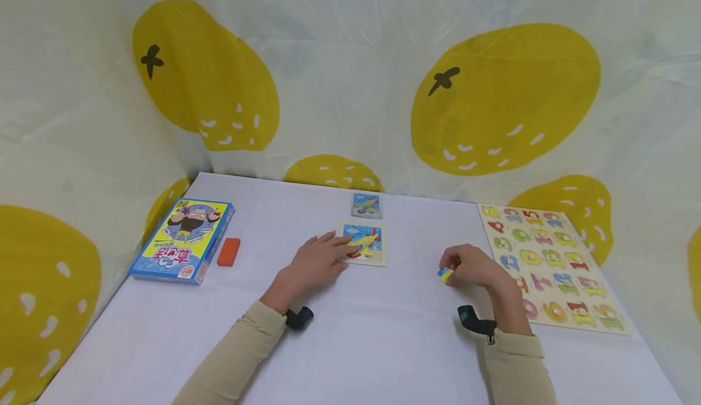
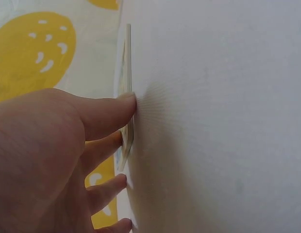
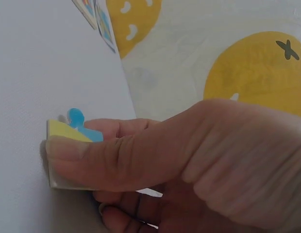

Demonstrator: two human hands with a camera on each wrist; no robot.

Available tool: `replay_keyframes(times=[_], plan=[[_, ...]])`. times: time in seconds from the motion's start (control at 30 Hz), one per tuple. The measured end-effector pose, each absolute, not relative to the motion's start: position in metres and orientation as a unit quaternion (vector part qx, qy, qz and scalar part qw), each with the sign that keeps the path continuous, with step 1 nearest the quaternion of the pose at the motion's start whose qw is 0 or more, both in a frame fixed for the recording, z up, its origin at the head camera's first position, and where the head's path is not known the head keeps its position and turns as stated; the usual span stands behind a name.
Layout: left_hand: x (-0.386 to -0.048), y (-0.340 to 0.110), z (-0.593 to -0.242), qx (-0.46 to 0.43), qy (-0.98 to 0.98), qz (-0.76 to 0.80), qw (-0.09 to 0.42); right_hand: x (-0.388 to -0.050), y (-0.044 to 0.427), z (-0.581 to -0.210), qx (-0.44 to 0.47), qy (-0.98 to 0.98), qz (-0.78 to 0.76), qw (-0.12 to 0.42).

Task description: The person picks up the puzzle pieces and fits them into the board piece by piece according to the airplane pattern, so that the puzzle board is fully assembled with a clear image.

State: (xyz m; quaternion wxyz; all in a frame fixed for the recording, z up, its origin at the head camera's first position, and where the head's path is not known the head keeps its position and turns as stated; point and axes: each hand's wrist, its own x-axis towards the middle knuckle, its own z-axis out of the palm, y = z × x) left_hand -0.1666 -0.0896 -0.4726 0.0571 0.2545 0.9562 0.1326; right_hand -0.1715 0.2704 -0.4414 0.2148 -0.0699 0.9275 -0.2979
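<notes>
Near the middle of the table lies a small square jigsaw puzzle [image 1: 378, 252] in a pale frame, with a yellow airplane on a blue sky. My left hand [image 1: 320, 259] rests over its left side, fingers extended. In the left wrist view, my thumb touches the board's edge [image 2: 128, 58], seen edge-on. To the right, my right hand [image 1: 473, 266] pinches a yellow and blue jigsaw piece [image 1: 445, 275] between thumb and fingers. The right wrist view shows the piece's rounded blue knob [image 3: 75, 117] sticking up past the thumb, which covers part of the piece.
Behind the puzzle is a small airplane picture card [image 1: 367, 206]. A blue and yellow box [image 1: 183, 238] lies at the left, with a red-orange block [image 1: 228, 252] beside it. A wooden number board [image 1: 539, 256] lies at the right. A fruit-patterned curtain [image 1: 339, 89] hangs behind the table.
</notes>
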Motion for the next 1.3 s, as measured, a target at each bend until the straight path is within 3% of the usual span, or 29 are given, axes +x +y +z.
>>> replay_keyframes(times=[0.43, 0.87, 1.3], plan=[[-0.167, -0.090, -0.473, 0.257, 0.956, 0.130, 0.065, -0.181, 0.261, -0.453, -0.120, 0.907, -0.369, 0.164], [-0.166, -0.090, -0.473, 0.253, 0.956, 0.134, 0.068, -0.184, 0.224, -0.457, -0.064, 0.873, -0.462, 0.140], [-0.166, -0.091, -0.471, 0.258, 0.954, 0.136, 0.062, -0.185, 0.177, -0.455, -0.048, 0.894, -0.437, 0.088]])
